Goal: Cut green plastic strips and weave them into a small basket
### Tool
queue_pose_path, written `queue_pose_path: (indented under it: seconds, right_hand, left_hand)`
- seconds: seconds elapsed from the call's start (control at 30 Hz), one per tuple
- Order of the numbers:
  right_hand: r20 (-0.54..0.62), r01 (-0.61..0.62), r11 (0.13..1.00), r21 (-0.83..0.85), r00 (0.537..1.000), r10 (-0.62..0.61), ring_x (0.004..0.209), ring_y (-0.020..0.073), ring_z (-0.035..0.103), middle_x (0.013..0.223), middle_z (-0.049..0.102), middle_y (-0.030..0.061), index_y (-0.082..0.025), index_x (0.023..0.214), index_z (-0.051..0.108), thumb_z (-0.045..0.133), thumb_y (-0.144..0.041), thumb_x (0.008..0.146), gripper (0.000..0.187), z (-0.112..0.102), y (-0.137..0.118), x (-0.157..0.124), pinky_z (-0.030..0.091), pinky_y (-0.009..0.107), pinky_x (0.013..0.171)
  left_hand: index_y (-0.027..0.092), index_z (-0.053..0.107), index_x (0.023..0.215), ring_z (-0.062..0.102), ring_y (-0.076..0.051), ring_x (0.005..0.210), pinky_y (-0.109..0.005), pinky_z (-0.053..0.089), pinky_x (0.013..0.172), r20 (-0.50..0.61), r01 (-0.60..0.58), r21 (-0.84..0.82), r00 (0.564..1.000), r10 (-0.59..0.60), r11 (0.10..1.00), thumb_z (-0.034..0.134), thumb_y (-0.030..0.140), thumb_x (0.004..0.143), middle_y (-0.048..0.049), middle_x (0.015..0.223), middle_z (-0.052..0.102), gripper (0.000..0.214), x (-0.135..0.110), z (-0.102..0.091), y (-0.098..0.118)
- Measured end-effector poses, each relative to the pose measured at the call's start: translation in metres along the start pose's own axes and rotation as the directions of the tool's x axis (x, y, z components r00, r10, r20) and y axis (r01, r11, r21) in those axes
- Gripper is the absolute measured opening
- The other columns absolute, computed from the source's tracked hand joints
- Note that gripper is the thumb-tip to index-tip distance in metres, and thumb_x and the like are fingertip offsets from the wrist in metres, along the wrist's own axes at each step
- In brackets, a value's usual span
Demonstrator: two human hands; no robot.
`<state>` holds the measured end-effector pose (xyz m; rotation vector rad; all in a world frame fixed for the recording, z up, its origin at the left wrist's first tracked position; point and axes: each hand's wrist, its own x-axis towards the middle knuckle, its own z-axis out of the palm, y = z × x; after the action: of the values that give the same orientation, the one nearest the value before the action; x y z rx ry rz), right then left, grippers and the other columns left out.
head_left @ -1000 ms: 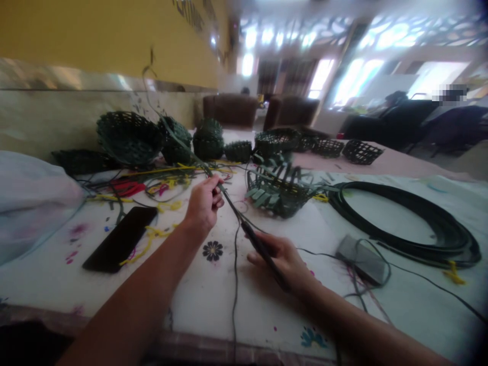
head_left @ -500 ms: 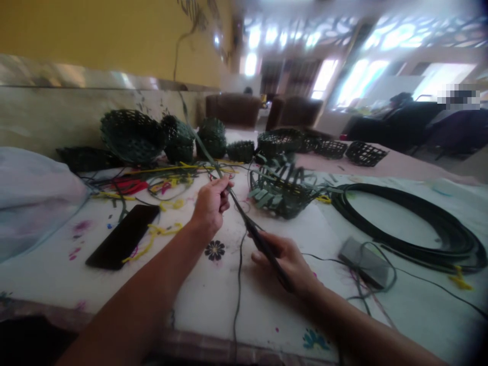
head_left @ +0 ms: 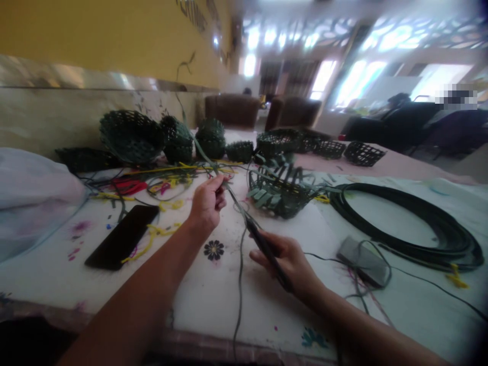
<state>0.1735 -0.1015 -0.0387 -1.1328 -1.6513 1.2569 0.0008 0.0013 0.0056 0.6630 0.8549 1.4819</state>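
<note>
In the middle of the view, my left hand [head_left: 208, 202] pinches a long green strip [head_left: 204, 152] between thumb and fingers. The far part of the strip rises past the baskets, with its thin curled tip against the wall. My right hand [head_left: 284, 259] wraps around a slim black knife-like tool [head_left: 269, 254], whose front end meets the strip; its blade cannot be made out. From that meeting point a narrow dark strand [head_left: 240, 284] hangs down toward the table's front edge. Just beyond my hands sits a partly woven green basket [head_left: 280, 195] with loose strip ends standing up.
A coil of dark strip [head_left: 404, 223] and a grey block [head_left: 364, 262] lie on the right. A black phone [head_left: 124, 236], yellow ties [head_left: 156, 231] and a white bag [head_left: 38, 198] are left. Several woven baskets [head_left: 131, 137] line the back of the white table [head_left: 202, 300].
The strip's far end has come down and closer, its tip now showing lower against the wall. Both hands keep their hold and have barely shifted.
</note>
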Motion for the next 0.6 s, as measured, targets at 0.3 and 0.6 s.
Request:
queue_pose_path:
  seconds: [0.3,0.6]
  right_hand:
    - [0.037,-0.048,0.99,0.131,0.998,0.044,0.052,0.0072,0.032,0.062,0.037,-0.0058,-0.011,0.1,0.066,0.076,-0.05,0.073,0.048,-0.003,-0.002,0.0039,0.025,0.021,0.045]
    - [0.037,-0.032,0.995,0.089,0.999,0.029,0.051,0.0073,0.032,0.061,0.037,-0.0057,-0.014,0.088,0.065,0.074,-0.054,0.074,0.043,-0.0027,-0.0085,0.0017,0.025,0.022,0.044]
  left_hand:
    - [0.013,0.057,0.063,0.023,-0.001,0.034,-0.014,0.012,0.035,0.035,-0.064,0.155,0.998,0.059,0.986,0.063,0.02,0.081,0.007,0.048,0.038,0.02,-0.0058,0.0042,-0.0043]
    - [0.013,0.057,0.062,0.022,-0.001,0.036,-0.014,0.013,0.036,0.06,-0.127,0.201,0.991,0.117,0.971,0.064,0.021,0.083,0.007,0.048,0.037,0.023,-0.0071,0.0045,-0.0047]
